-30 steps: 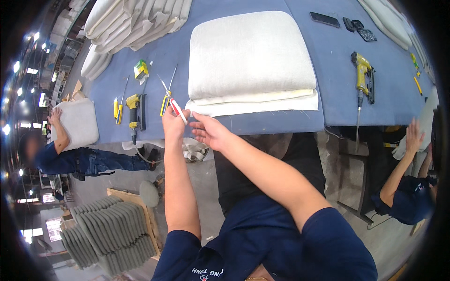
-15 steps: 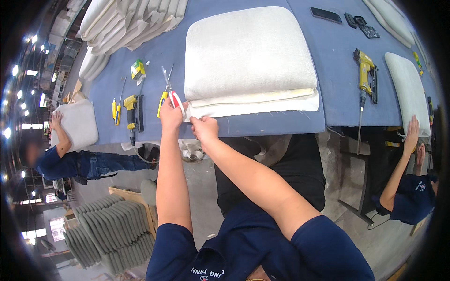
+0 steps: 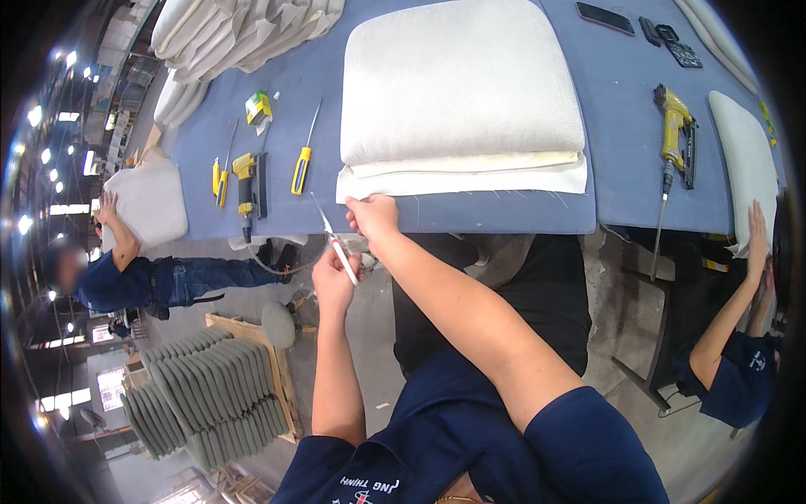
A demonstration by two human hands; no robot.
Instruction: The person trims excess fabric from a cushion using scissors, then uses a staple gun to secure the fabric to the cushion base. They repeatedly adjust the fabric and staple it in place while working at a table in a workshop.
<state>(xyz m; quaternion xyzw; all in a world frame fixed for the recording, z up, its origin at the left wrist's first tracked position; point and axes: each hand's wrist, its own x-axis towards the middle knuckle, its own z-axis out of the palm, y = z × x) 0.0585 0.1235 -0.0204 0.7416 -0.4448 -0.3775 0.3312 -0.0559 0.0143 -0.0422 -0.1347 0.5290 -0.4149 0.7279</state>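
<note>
Broadly, we stand at a blue tabletop, with a pale cushion lying flat in the middle of its near side. A white cloth strip runs along the cushion's near edge. Left of it on the tabletop lies a yellow staple gun.

Our right hand is at the strip's near left corner, its fingers drawn together and seemingly pinching the cloth. Our left hand has its fingers curled around the handles of red-and-white scissors; we cannot tell how far apart the blades stand.

Half a second ago the scissors were beside that corner; now they have dropped nearer us, past the tabletop's near edge. So the blades are clear of the cloth, leaving the corner to our right hand alone. A yellow-handled screwdriver lies just beyond the blades.
</note>
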